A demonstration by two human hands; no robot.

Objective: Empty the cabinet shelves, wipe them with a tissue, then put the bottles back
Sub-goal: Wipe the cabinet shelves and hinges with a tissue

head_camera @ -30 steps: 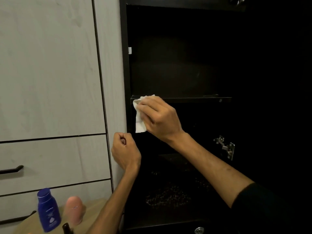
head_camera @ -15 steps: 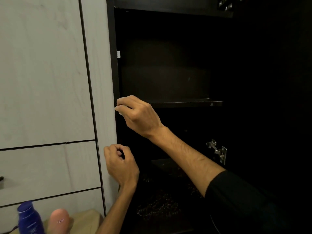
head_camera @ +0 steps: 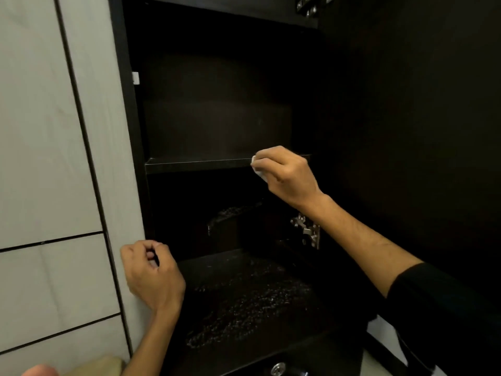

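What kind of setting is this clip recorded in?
Probably a home room with built-in storage. An open dark cabinet with a shelf and a door hinge stands beside pale wood-grain drawer fronts. The right hand holds a tissue at the shelf edge.

Right hand [head_camera: 284,172] raised, left hand [head_camera: 151,272] curled
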